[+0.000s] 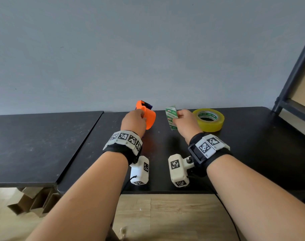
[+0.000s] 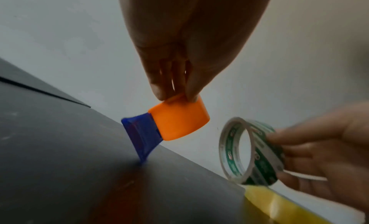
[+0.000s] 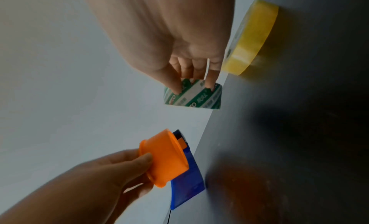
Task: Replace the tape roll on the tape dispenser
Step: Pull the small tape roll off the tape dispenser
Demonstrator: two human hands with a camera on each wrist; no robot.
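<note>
My left hand grips the tape dispenser by its orange drum, held just above the black table; its blue blade end points down and touches the tabletop. No roll sits on the drum. My right hand pinches an empty green-and-white printed tape core, held upright on edge a short way right of the dispenser. The core is a bare ring with no tape left on it. A full yellow tape roll lies flat on the table, just right of my right hand.
Two black tables stand side by side with a seam between them, against a grey wall. A dark metal shelf frame rises at the far right. Wood floor and some cardboard show below the near edge.
</note>
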